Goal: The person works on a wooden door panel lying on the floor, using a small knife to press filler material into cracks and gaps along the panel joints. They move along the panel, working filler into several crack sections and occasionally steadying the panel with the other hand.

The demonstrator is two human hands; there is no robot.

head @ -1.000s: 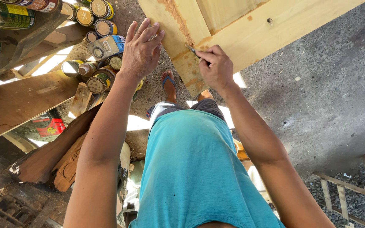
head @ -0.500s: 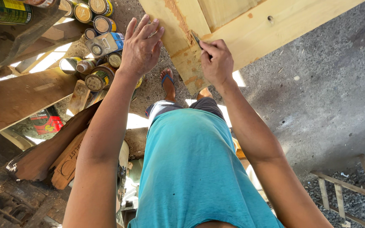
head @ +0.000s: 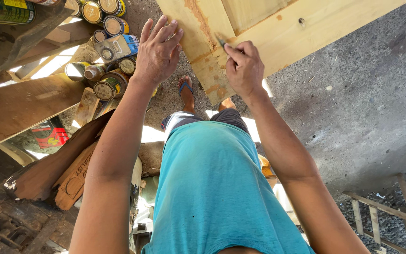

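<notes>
Compared with a second ago, my right hand (head: 244,68) has slid a little up and toward the left along the pale wooden panel (head: 306,28), so the small tool (head: 222,41) pinched in its fingers now sits closer to the seam where the boards meet. My left hand (head: 158,49) has hardly shifted: it lies flat and spread, fingers wide, pressed on the panel's near board beside the reddish-brown smear (head: 202,21). I read that as the work creeping along the joint in short strokes, with the left hand steadying the wood and the right hand closed around the tool.

The panel itself is propped in front of me, above the grey concrete floor (head: 367,108), and runs out of the top of the view, so I cannot see how large it is or what carries it. The tool is mostly buried in my fist; only a thin dark tip shows, and I cannot tell whether it is a pencil, a blade or a small scraper. One sandalled foot (head: 185,91) shows below the panel; the other is hidden by my teal shirt (head: 212,188). To the left, a cluster of paint cans (head: 111,82) lies among dark timber planks (head: 19,106), partly cut off by the frame.
</notes>
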